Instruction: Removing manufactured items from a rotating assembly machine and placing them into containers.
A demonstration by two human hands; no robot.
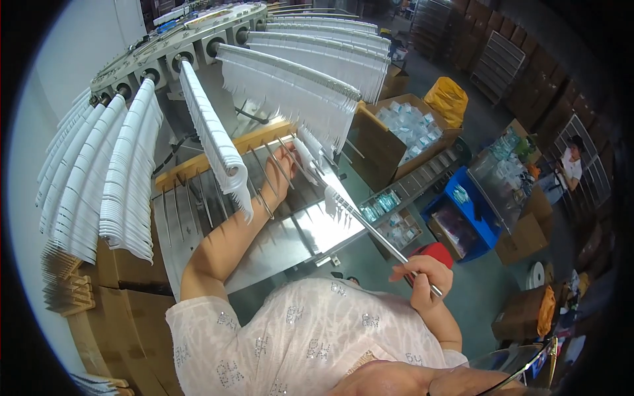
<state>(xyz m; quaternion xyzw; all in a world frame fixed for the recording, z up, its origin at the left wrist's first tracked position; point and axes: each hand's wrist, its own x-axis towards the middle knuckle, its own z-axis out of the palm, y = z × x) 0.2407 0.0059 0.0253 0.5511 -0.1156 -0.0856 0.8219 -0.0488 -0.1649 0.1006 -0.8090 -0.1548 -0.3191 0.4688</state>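
Note:
My left hand (282,173) reaches forward to a thin metal rod (370,228) and grips a small bunch of white plastic pieces (305,153) strung on its far end. My right hand (428,277) is closed around the near end of the same rod, low at the right. A few more white pieces (331,198) hang halfway along the rod. Above and behind my left hand, long rods packed with white plastic pieces (290,89) fan out from a grey machine (172,49).
A wooden bar (198,162) with bare metal prongs sits over a steel table (290,241). Cardboard boxes of clear packets (409,129), a blue bin (472,214), a red stool (432,252) and a yellow bag (449,99) stand right. A person (571,162) sits far right.

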